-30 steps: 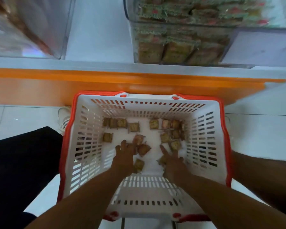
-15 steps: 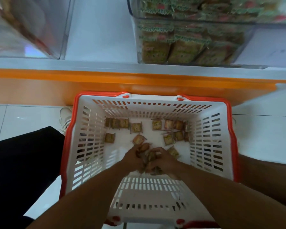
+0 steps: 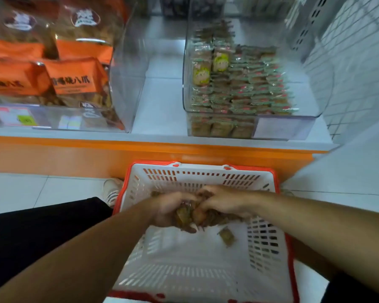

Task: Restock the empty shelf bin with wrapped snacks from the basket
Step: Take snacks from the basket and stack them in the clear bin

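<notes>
Scooping a heap of wrapped snacks (image 3: 189, 217) between left hand (image 3: 169, 209) and right hand (image 3: 222, 204), both curled round the pile over the basket (image 3: 197, 169). Going up and ahead of the basket from this grip, into the clear gap of shelf (image 3: 162, 101) left of the full bin (image 3: 239, 84). Empty bin itself hard to make out. Neither hand looks nearer. Pile jumbled, no clear long axis. One stray snack (image 3: 227, 237) loose just below.
</notes>
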